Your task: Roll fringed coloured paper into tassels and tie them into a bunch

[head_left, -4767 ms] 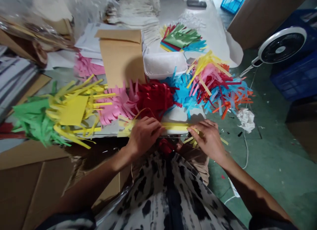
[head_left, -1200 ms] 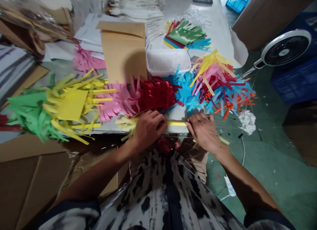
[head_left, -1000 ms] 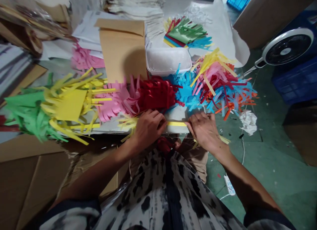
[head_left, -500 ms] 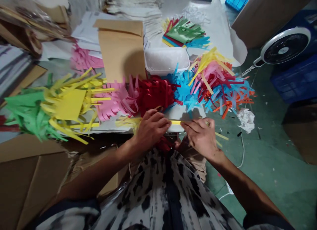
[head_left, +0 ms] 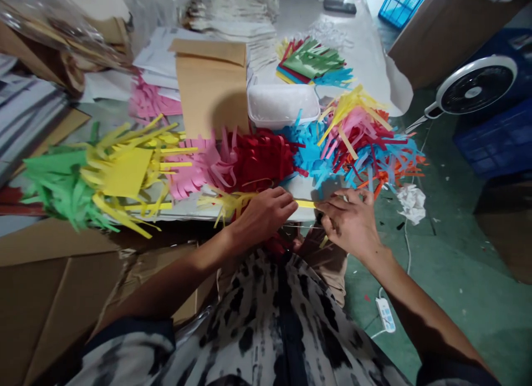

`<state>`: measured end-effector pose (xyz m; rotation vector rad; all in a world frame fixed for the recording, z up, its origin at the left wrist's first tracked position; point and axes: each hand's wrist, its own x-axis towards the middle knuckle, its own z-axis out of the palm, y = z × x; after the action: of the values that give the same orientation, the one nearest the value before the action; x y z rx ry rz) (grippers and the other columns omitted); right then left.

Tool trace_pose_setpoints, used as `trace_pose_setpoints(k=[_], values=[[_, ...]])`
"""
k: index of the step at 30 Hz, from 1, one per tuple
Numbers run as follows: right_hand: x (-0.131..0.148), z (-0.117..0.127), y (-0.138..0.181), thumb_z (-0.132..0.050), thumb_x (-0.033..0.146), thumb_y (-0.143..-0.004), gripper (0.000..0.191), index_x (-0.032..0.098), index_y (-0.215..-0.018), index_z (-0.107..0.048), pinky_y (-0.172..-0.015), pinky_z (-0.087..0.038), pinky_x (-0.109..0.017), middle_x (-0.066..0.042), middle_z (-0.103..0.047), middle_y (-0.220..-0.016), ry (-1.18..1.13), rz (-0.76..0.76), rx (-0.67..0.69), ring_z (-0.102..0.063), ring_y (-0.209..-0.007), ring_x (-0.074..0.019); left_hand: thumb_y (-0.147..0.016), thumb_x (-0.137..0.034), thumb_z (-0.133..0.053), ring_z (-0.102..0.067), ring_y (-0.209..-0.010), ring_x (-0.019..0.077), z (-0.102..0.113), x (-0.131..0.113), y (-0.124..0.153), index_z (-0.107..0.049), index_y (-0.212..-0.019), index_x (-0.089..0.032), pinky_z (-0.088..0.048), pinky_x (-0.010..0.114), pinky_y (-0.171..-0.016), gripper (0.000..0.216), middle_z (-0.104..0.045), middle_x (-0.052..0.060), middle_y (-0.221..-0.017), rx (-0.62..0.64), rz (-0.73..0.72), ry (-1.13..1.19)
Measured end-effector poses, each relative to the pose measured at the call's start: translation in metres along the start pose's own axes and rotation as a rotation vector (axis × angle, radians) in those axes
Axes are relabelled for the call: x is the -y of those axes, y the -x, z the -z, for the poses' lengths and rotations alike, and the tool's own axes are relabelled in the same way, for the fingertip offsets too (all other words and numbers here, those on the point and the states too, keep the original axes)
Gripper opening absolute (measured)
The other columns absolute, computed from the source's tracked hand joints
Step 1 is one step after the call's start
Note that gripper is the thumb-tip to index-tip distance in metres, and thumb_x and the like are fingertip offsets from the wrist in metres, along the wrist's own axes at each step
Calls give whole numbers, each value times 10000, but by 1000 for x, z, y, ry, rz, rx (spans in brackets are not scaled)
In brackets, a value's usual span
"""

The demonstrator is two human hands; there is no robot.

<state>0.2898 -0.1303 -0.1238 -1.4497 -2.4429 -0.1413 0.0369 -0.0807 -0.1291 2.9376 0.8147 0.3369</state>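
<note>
Left hand (head_left: pixel 268 211): fingers together, bent over the yellow paper strip (head_left: pixel 305 204) from its nine o'clock side, seemingly pinning or pinching it; the thumb is out of my sight.
Right hand (head_left: pixel 351 220): at three o'clock, fingers loosely crooked and a little apart, thumb and forefinger at the strip's other end; I can't tell whether they really pinch.
Yellow strip: a narrow band bridging the hands at the near table edge, the dial's centre for me, with twelve pointing away from the person.
Just changed: a few seconds ago the band showed wider and longer; now the left hand sits further toward three, baring more of the pale fringe (head_left: pixel 228 202) at nine. I'd judge the paper is gathered tighter, so the folding or rolling looks well along.
Fringed bundles: dark red (head_left: pixel 266 159) at eleven, blue (head_left: pixel 311 150) at twelve, pink (head_left: pixel 187 178) between nine and ten, bright yellow (head_left: pixel 128 173) past it, green (head_left: pixel 60 181) outermost at nine.
Mixed-colour pile (head_left: pixel 357 125): at one, overlapping the blue.
White plastic tub (head_left: pixel 282 101): just behind the red and blue, between eleven and twelve.
Kraft-paper piece (head_left: pixel 211 87): left of the tub, toward eleven.
Fan (head_left: pixel 474 91): well off at two.
Power strip (head_left: pixel 385 315): on the floor at five.
</note>
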Motion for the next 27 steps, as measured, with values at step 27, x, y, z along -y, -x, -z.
trace_pose_setpoints(k=[27], values=[[9, -17, -25, -510, 354, -1095, 262, 203, -1093, -725, -1027, -296, -438, -77, -758, -1049, -28, 75, 23, -579, -1058, -254, -1064, -185, -542, -586, -922, 225, -8, 17, -8, -662, -997, -156, -487, 336, -815, 140, -677, 71, -996, -30, 64, 60]])
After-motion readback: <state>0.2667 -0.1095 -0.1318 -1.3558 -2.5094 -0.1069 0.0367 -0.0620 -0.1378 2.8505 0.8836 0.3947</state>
